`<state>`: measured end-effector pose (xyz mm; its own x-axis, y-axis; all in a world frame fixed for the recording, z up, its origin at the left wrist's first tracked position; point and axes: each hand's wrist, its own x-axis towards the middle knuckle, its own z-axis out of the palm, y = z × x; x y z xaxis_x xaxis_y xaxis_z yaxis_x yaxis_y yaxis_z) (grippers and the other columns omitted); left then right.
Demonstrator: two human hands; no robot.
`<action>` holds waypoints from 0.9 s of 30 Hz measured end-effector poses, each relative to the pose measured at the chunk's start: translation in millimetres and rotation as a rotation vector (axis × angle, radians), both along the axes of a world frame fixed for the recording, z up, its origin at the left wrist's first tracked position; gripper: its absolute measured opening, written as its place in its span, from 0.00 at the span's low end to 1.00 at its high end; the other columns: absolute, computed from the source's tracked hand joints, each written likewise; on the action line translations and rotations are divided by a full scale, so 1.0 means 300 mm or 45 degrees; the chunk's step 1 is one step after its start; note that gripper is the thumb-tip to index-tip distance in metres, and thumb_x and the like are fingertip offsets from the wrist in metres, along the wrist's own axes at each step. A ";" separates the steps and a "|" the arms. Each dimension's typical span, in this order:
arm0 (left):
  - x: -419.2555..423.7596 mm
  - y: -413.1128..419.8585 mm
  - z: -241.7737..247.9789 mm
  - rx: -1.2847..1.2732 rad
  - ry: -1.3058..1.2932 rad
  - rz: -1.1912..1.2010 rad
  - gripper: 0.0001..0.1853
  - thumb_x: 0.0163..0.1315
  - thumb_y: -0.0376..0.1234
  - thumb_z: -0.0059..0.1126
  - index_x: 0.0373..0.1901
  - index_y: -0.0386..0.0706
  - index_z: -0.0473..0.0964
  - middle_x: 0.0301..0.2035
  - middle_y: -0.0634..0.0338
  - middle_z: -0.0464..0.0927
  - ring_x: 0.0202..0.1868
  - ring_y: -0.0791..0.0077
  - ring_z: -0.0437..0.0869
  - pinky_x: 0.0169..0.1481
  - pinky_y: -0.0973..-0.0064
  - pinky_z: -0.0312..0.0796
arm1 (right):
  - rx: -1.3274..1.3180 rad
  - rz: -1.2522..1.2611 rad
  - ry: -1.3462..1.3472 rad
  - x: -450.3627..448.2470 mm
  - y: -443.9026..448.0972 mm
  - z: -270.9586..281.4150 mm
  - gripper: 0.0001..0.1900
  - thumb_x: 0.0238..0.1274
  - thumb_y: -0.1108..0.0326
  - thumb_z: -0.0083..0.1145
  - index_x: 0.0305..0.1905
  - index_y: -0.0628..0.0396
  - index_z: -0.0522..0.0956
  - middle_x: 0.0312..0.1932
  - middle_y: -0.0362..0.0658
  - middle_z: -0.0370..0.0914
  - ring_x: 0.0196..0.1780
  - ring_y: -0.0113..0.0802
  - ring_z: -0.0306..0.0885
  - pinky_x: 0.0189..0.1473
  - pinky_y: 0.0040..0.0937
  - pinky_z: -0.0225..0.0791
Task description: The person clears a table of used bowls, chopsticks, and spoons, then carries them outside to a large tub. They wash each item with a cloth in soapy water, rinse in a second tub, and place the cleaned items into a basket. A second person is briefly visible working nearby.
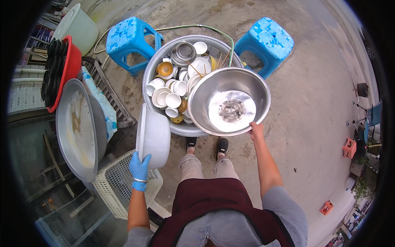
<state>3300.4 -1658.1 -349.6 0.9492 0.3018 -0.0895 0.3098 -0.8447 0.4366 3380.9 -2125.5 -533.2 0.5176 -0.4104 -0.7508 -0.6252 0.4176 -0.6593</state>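
Note:
My left hand (139,168), in a blue glove with a bracelet over the cuff, grips the rim of a white plastic basin (155,139) tilted on its side. With bare fingers, my right hand (256,129) holds the near rim of a stainless steel basin (230,77), whose inside looks empty. That basin hides the right part of a large round metal tub (147,68). Inside the tub lie white bowls (173,100), several small cups, brown bowls (165,69), stacked steel bowls (183,53) and some chopsticks (195,68).
Blue plastic stools (123,34) (271,37) flank the tub, and a green hose (213,29) runs over its far rim. At left stand a grey basin (100,123) holding cloudy liquid, a red basin (66,77), a pale bucket (77,29) and a plastic crate (108,197).

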 end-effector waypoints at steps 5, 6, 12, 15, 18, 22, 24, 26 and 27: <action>-0.090 -0.072 -0.025 -0.008 0.029 0.091 0.23 0.45 0.42 0.65 0.36 0.36 0.69 0.23 0.49 0.74 0.24 0.55 0.76 0.29 0.64 0.67 | -0.024 0.138 0.083 -0.149 -0.048 -0.030 0.15 0.44 0.78 0.47 0.42 0.70 0.69 0.30 0.51 0.74 0.28 0.42 0.77 0.23 0.40 0.76; -0.103 -0.080 -0.030 0.004 0.009 0.087 0.23 0.45 0.42 0.65 0.35 0.36 0.69 0.22 0.49 0.74 0.24 0.54 0.75 0.29 0.64 0.67 | -0.042 0.192 0.107 -0.188 -0.050 -0.040 0.15 0.43 0.78 0.47 0.41 0.70 0.69 0.30 0.50 0.74 0.28 0.41 0.77 0.22 0.39 0.76; -0.139 -0.097 -0.070 0.034 0.013 0.055 0.23 0.45 0.44 0.65 0.34 0.36 0.69 0.22 0.48 0.74 0.23 0.54 0.75 0.28 0.64 0.66 | 0.022 0.267 0.197 -0.404 -0.022 -0.128 0.16 0.45 0.77 0.48 0.44 0.67 0.68 0.32 0.49 0.75 0.28 0.39 0.77 0.22 0.37 0.76; -0.151 -0.097 -0.079 0.052 -0.009 -0.032 0.23 0.45 0.44 0.65 0.34 0.36 0.69 0.21 0.48 0.73 0.23 0.54 0.75 0.27 0.64 0.66 | 0.188 0.178 0.179 -0.502 0.042 -0.169 0.17 0.48 0.75 0.51 0.46 0.65 0.67 0.35 0.49 0.75 0.30 0.40 0.78 0.24 0.36 0.76; -0.158 -0.093 -0.072 0.115 0.019 -0.073 0.23 0.46 0.43 0.65 0.33 0.36 0.69 0.20 0.49 0.72 0.21 0.55 0.73 0.26 0.64 0.65 | 0.504 0.021 0.206 -0.542 0.103 -0.191 0.19 0.50 0.72 0.54 0.48 0.63 0.67 0.38 0.50 0.74 0.33 0.41 0.77 0.29 0.38 0.77; -0.150 -0.092 -0.069 0.123 0.137 -0.123 0.19 0.45 0.39 0.66 0.33 0.37 0.70 0.25 0.51 0.75 0.25 0.61 0.76 0.31 0.69 0.68 | 0.380 0.015 0.318 -0.504 0.119 -0.191 0.14 0.44 0.74 0.52 0.39 0.69 0.70 0.28 0.50 0.75 0.28 0.41 0.77 0.23 0.34 0.75; -0.151 -0.092 -0.074 0.066 0.154 -0.127 0.18 0.46 0.38 0.65 0.33 0.37 0.70 0.24 0.52 0.74 0.25 0.63 0.76 0.31 0.70 0.68 | 0.320 -0.014 0.287 -0.494 0.094 -0.170 0.15 0.42 0.75 0.51 0.38 0.72 0.70 0.28 0.51 0.75 0.28 0.42 0.77 0.23 0.35 0.75; -0.155 -0.092 -0.084 0.091 0.148 -0.166 0.18 0.46 0.38 0.65 0.33 0.37 0.70 0.24 0.52 0.74 0.25 0.63 0.76 0.31 0.70 0.68 | 0.328 -0.023 0.207 -0.507 0.058 -0.140 0.15 0.42 0.76 0.51 0.38 0.73 0.69 0.29 0.53 0.74 0.28 0.43 0.77 0.23 0.37 0.75; -0.158 -0.092 -0.092 0.081 0.126 -0.186 0.18 0.46 0.38 0.65 0.33 0.37 0.70 0.24 0.52 0.74 0.24 0.63 0.76 0.31 0.70 0.68 | 0.306 -0.078 0.265 -0.523 0.040 -0.123 0.16 0.41 0.76 0.51 0.39 0.73 0.68 0.30 0.53 0.74 0.28 0.43 0.77 0.23 0.37 0.75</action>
<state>3253.1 -1685.6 -377.3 0.9708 0.1698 -0.1692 0.2207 -0.9088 0.3541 3224.0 -2113.6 -570.0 0.3229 -0.2343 -0.9170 -0.7050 0.5868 -0.3982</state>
